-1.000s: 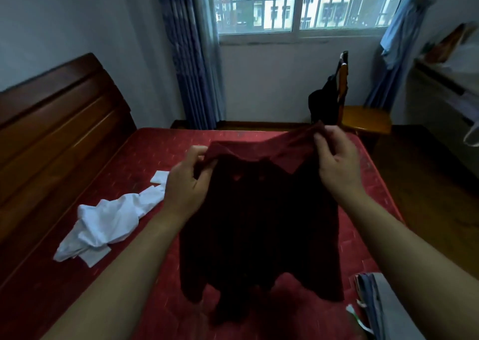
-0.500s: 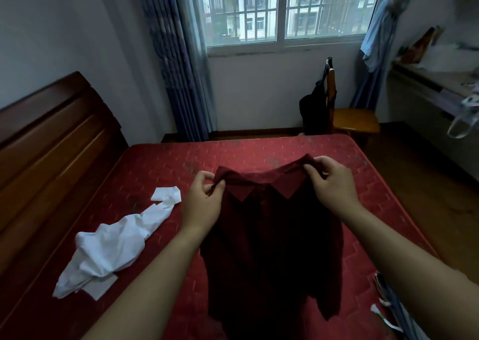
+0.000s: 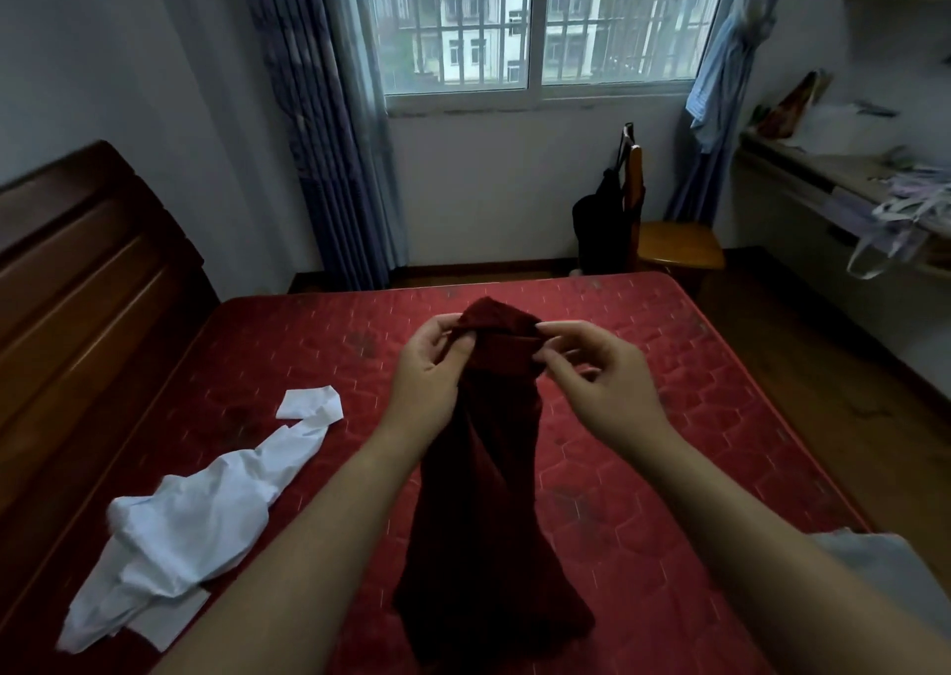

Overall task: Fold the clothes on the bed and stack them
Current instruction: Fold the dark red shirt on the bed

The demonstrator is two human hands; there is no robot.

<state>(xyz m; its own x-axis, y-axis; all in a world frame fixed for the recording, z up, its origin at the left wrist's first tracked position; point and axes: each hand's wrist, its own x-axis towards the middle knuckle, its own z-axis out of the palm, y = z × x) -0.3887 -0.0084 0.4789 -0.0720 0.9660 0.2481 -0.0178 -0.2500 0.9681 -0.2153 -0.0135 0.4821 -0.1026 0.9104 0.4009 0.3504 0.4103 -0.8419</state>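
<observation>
Maroon garment hanging, left hand fingers pinching its top, right hand likewise.

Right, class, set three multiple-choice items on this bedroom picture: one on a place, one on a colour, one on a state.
1. Where is the white garment?
A) on the bed, left of the person's arms
B) on a shelf
C) in a drawer

2. What colour is the held garment?
A) blue
B) dark red
C) grey

3. How is it held?
A) lying flat, untouched
B) by one hand only
C) left hand and right hand both pinch its top, the rest hanging

Answers: 1 A, it lies crumpled on the red mattress; 2 B, the cloth is dark red throughout; 3 C, fingers of both hands pinch the top edge.
</observation>
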